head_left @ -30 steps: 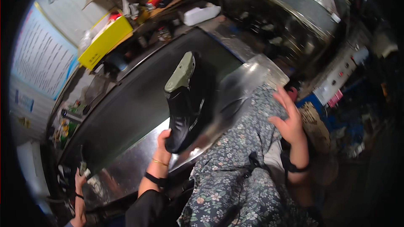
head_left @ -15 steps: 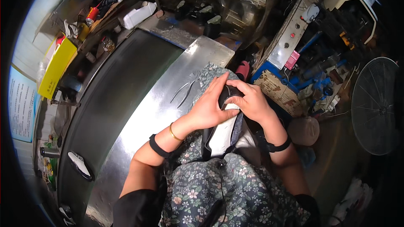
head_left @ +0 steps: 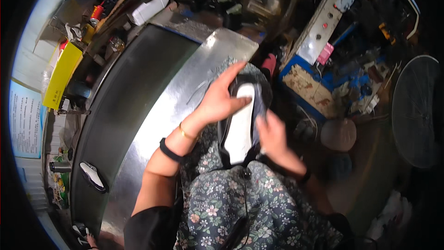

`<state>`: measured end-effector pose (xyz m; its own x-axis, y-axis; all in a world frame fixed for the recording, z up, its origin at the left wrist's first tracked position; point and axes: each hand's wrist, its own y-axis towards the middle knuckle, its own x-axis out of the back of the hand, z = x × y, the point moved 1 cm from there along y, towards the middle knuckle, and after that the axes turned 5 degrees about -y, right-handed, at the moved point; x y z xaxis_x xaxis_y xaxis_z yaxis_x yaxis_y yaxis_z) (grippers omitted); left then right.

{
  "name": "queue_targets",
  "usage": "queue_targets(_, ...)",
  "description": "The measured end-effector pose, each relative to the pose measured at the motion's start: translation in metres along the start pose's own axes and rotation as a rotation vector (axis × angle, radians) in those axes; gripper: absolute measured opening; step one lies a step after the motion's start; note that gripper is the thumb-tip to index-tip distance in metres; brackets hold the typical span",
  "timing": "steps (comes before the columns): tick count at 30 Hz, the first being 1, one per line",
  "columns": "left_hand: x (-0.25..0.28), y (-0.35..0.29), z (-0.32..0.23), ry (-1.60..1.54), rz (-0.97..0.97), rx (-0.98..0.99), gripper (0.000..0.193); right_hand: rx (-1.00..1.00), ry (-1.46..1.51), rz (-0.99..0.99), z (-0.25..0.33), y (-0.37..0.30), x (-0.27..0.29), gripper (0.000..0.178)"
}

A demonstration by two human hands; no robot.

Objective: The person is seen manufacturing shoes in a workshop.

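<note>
A dark shoe (head_left: 239,125) with a long white insole or bottom showing lies lengthwise over my lap, its wider end pointing away from me. My left hand (head_left: 221,99) grips its far left side, thumb pressed on the white surface and the fingers stretched along the dark edge. At the shoe's right side, by the loose dark upper edge, is my right hand (head_left: 275,136). It is smeared by motion, so I cannot see whether it pinches that edge. Pliers (head_left: 200,88) lie on the metal tabletop left of the shoe, partly behind my left hand.
The shiny metal tabletop (head_left: 162,106) runs along a dark conveyor belt (head_left: 120,97). On the belt sits another dark shoe (head_left: 92,177) with a white bottom; another person's hand (head_left: 91,240) is beside more shoes at lower left. A fan (head_left: 416,111) and a control box (head_left: 319,32) stand right.
My right hand has moved from the shoe's far end back toward me along its right side. My left hand stays on the shoe. Another person's hand has appeared at lower left.
</note>
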<state>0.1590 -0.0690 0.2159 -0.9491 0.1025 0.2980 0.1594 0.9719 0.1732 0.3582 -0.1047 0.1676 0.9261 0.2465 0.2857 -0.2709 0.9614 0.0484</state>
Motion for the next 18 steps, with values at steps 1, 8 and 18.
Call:
queue_targets(1, 0.003, 0.001, 0.0, -0.225, -0.016, 0.082, 0.085, 0.011, 0.247, 0.034, -0.01, 0.002, 0.008, 0.034)
queue_targets(8, -0.018, -0.018, 0.018, -0.435, -0.034, 0.24, 0.072, -0.46, 0.479, 0.165, -0.048, 0.017, 0.002, 0.077)
queue_targets(18, -0.019, 0.0, 0.041, -0.268, -0.144, 0.095, 0.071, 0.547, -1.061, -0.258, 0.004, 0.034, -0.013, 0.028)
